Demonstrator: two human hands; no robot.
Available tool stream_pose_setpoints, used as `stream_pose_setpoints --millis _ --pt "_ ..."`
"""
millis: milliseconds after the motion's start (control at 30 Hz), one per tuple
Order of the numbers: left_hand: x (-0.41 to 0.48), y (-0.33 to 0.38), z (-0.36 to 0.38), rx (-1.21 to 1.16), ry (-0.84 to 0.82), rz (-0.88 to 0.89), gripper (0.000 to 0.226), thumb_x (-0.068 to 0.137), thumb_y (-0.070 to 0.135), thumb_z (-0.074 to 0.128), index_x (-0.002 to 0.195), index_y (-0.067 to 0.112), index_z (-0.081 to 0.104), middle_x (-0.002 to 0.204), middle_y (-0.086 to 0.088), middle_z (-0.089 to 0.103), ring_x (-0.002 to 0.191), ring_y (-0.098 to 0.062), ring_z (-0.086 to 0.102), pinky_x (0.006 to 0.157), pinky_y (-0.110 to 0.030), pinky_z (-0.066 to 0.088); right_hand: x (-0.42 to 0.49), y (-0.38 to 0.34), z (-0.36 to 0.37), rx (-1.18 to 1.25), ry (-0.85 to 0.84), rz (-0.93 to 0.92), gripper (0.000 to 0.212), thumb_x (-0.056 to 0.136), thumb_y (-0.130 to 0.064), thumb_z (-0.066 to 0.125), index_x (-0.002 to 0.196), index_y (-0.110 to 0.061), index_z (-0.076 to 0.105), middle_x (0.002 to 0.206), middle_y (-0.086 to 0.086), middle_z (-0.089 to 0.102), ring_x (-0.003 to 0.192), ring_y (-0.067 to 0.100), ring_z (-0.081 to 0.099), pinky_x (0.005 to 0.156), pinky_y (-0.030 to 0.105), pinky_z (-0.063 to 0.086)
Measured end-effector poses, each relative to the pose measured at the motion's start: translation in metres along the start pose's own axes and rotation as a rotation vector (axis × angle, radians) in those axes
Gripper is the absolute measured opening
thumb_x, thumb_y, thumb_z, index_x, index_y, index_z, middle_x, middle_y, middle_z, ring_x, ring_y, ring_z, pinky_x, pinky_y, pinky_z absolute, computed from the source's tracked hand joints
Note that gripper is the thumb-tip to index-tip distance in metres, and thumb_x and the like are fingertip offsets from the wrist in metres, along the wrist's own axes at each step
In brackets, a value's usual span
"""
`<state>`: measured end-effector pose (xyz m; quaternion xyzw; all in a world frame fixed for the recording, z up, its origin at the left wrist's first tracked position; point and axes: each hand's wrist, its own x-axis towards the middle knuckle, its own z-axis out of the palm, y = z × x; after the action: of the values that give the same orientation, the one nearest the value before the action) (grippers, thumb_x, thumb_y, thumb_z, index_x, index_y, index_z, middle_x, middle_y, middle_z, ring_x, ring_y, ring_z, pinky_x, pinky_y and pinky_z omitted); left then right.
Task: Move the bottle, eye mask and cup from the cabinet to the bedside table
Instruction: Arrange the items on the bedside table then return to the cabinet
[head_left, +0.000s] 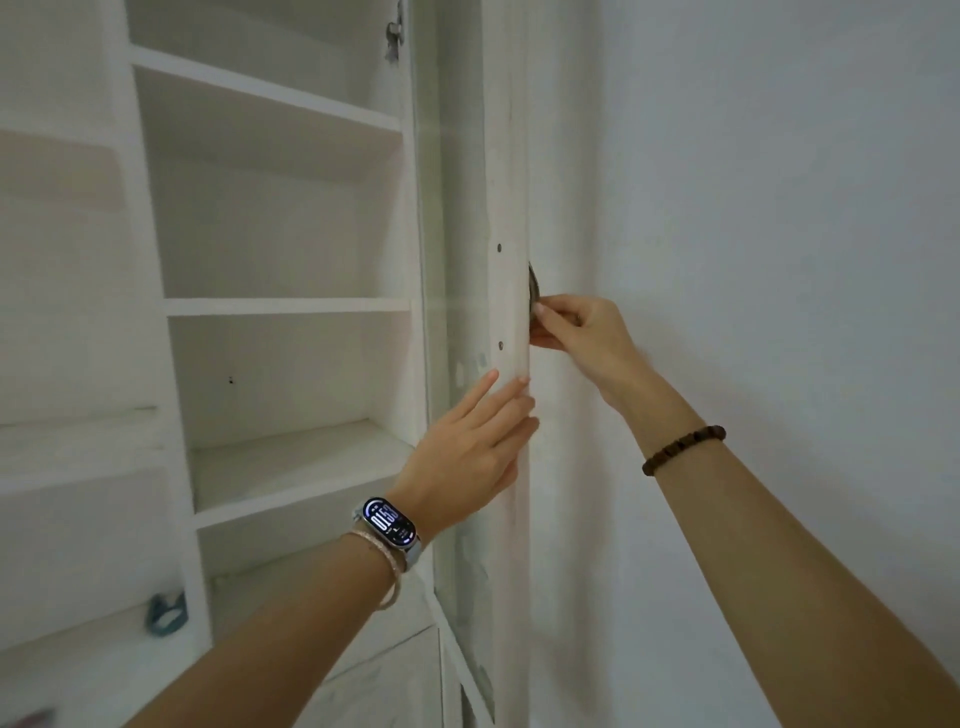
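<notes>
Cabinet door (506, 312) open edge-on | our right hand (582, 327) pinches its dark handle (534, 291) | our left hand (467, 452) rests flat, fingers spread, below the handle | teal object (165, 616) on the shelf left of the door.

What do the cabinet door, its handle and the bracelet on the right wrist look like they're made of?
Cabinet door: probably white-painted wood or laminated board framing a glass pane; the edge is matte, with two screw heads, and the pane shows pale reflections.
Handle: apparently dark metal, though mostly hidden by the right hand.
Bracelet: round dark brown beads, likely wood; matte, no shine.
</notes>
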<state>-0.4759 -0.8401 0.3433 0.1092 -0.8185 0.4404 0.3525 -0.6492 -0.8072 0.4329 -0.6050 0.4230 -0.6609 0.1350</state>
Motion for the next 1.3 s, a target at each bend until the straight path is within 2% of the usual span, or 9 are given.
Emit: stream_pose_setpoints --millis 367,467,567,800,900,1000,1100,1200,1300 --pt "-0.100 -0.053 -0.048 0.153 -0.056 -0.094 0.042 0.087 0.006 0.054 0.128 0.003 0.056 0.139 -0.013 0.051 0.137 -0.029 0.037 0.114 -0.047 0.027 0.004 0.001 0.106 0.221 -0.156 -0.072 0.026 0.090 -0.017 0.067 0.110 0.000 0.065 0.090 0.009 0.073 0.080 0.014 0.072 0.079 0.026 0.058" --pt "-0.123 -0.069 -0.059 0.231 -0.125 -0.123 0.043 0.087 0.009 0.055 0.130 0.003 0.055 0.140 -0.013 0.050 0.137 -0.029 0.036 0.117 -0.046 0.021 0.008 -0.002 0.139 0.219 -0.195 -0.089 0.020 0.089 -0.020 0.069 0.103 -0.007 0.066 0.094 0.011 0.073 0.084 0.019 0.073 0.081 0.028 0.059" --pt "-0.148 -0.087 -0.068 0.291 -0.225 -0.166 0.048 0.087 0.013 0.055 0.134 0.005 0.050 0.144 -0.013 0.044 0.140 -0.029 0.030 0.118 -0.046 0.018 0.012 -0.003 0.175 0.192 -0.208 -0.129 0.016 0.087 -0.023 0.071 0.097 -0.013 0.064 0.088 0.004 0.071 0.077 0.013 0.072 0.076 0.024 0.059" --pt "-0.204 -0.127 -0.063 0.367 -0.349 -0.351 0.054 0.088 0.009 0.046 0.142 0.007 0.040 0.152 -0.010 0.033 0.144 -0.026 0.021 0.116 -0.048 0.022 0.031 0.004 0.266 0.103 -0.138 -0.187 0.025 0.085 -0.030 0.073 0.096 -0.010 0.066 0.085 0.003 0.071 0.078 0.017 0.071 0.076 0.029 0.059" --pt "-0.221 -0.147 -0.056 0.389 -0.411 -0.409 0.058 0.085 0.009 0.037 0.143 0.008 0.037 0.154 -0.009 0.029 0.144 -0.026 0.020 0.114 -0.050 0.025 0.040 0.008 0.300 0.064 -0.101 -0.222 0.023 0.084 -0.030 0.073 0.093 -0.010 0.067 0.082 -0.001 0.069 0.074 0.010 0.066 0.071 0.021 0.055" --pt "-0.234 -0.166 -0.046 0.383 -0.461 -0.455 0.068 0.078 0.005 0.047 0.145 0.008 0.033 0.156 -0.009 0.025 0.144 -0.027 0.020 0.114 -0.050 0.027 0.051 0.013 0.327 0.019 -0.077 -0.235 0.021 0.084 -0.030 0.073 0.091 -0.011 0.066 0.075 -0.008 0.064 0.068 0.001 0.060 0.062 0.009 0.049" --pt "-0.246 -0.184 -0.035 0.367 -0.500 -0.505 0.077 0.074 0.001 0.055 0.146 0.008 0.031 0.157 -0.008 0.022 0.144 -0.026 0.021 0.114 -0.049 0.027 0.063 0.018 0.349 -0.014 -0.069 -0.234 0.018 0.083 -0.028 0.074 0.086 -0.013 0.065 0.071 -0.012 0.060 0.065 0.000 0.057 0.060 0.008 0.047" --pt "-0.253 -0.199 -0.023 0.356 -0.520 -0.538 0.076 0.073 -0.001 0.056 0.145 0.007 0.033 0.156 -0.008 0.024 0.142 -0.026 0.026 0.112 -0.048 0.030 0.075 0.023 0.366 -0.024 -0.071 -0.224 0.019 0.082 -0.024 0.076 0.082 -0.008 0.065 0.072 -0.004 0.065 0.069 0.009 0.063 0.066 0.021 0.052" --pt "-0.259 -0.212 -0.012 0.364 -0.544 -0.589 0.058 0.075 -0.001 0.058 0.132 0.004 0.052 0.156 -0.006 0.023 0.141 -0.025 0.028 0.112 -0.048 0.031 0.086 0.025 0.379 -0.059 -0.082 -0.223 0.017 0.082 -0.022 0.075 0.081 -0.008 0.066 0.071 -0.002 0.065 0.067 0.008 0.061 0.063 0.018 0.049"
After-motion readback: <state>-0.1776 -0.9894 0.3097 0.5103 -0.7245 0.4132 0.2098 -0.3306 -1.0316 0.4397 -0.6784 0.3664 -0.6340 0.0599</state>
